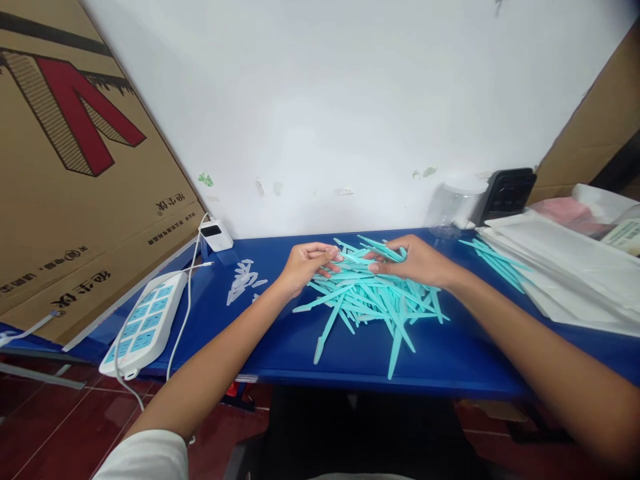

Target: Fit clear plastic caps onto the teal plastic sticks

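Observation:
A loose heap of slim turquoise eyebrow razors (367, 300) lies on the blue table, some handles sticking out toward the front edge. At the heap's upper left, my left hand (311, 263) is closed in a pinch; a small pale bit shows at its fingertips, too small to name. My right hand (407, 260) is wrapped around several turquoise razors (381, 248) above the right part of the heap, their ends pointing left. Left of my left hand lie small clear plastic caps (243, 277) in a scattered group.
A white power strip (145, 323) with cables and a small white device (217, 235) are at left, beside a large cardboard box (90, 200). At right are more razors (497, 263), white bags (575, 267), a clear jar (457, 203) and a black stand (507, 193).

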### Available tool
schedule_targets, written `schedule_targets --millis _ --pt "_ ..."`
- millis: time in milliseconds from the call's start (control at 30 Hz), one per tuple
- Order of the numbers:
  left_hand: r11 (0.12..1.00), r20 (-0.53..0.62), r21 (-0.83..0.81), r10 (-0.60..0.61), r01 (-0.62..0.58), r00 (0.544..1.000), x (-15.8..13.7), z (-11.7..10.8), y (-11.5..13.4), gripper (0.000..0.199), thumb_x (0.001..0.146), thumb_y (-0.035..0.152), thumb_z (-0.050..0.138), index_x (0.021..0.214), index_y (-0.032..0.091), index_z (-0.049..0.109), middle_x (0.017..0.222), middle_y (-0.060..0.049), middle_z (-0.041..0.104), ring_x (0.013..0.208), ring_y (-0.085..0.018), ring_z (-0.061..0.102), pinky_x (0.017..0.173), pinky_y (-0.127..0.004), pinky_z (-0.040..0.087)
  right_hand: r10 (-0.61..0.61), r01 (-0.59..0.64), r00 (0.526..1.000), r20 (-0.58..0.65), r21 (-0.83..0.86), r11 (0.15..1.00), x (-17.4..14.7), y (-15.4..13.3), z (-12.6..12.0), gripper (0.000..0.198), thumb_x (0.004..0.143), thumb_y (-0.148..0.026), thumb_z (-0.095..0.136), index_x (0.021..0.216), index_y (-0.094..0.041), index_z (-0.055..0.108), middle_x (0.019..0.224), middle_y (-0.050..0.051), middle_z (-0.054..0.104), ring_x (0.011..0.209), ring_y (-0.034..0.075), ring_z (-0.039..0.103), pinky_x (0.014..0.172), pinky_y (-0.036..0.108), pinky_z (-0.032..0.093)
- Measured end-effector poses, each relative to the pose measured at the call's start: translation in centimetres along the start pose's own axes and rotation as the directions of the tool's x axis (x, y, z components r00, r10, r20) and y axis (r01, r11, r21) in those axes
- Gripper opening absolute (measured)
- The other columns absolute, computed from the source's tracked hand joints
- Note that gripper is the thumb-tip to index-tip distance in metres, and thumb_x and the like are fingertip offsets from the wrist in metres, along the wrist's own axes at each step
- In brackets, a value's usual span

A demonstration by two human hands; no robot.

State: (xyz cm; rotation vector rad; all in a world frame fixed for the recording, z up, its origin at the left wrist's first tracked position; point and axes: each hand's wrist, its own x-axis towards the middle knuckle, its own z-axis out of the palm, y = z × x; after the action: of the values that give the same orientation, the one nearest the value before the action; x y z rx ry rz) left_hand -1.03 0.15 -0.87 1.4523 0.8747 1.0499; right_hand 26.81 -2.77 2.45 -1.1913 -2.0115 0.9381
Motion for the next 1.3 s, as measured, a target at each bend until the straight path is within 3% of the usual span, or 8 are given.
schedule_targets --millis 400,967,1300 --pt "0.999 -0.02 0.035 0.015 -0.014 1.0 -0.2 0.5 -0.2 0.049 0.075 0.053 0.088 0.1 0.012 0.081 0.093 -0.013 0.08 0.068 -0.017 0.071 0.057 -0.026 0.057 0.019 -0.02 1.0 0.023 0.034 0.999 -0.1 -0.3 -0.1 0.05 0.08 -0.057 0.081 0.113 -0.02 0.083 0.09 0.008 0.081 0.091 0.03 0.073 0.086 0.045 0.056" --pt "0.999 -0.035 0.024 0.023 -0.022 0.999 0.0 0.4 -0.4 0.046 0.076 0.05 0.088 0.101 0.012 0.082 0.093 -0.013 0.08 0.065 -0.013 0.066 0.055 -0.024 0.055 0.036 -0.037 0.999 0.004 0.02 0.999 0.0 -0.2 -0.3 0.045 0.079 -0.053 0.081 0.106 -0.018 0.083 0.087 0.007 0.08 0.085 0.029 0.073 0.079 0.042 0.056" --pt "0.991 0.007 0.126 0.034 -0.035 0.999 -0.6 1.5 -0.6 0.047 0.076 0.055 0.086 0.094 0.013 0.082 0.089 -0.013 0.081 0.07 -0.019 0.072 0.057 -0.028 0.058 -0.02 0.02 0.999 0.037 0.002 1.0 -0.2 -0.7 0.9 0.039 0.082 -0.049 0.077 0.105 -0.019 0.084 0.082 0.006 0.078 0.076 0.024 0.069 0.068 0.036 0.051"
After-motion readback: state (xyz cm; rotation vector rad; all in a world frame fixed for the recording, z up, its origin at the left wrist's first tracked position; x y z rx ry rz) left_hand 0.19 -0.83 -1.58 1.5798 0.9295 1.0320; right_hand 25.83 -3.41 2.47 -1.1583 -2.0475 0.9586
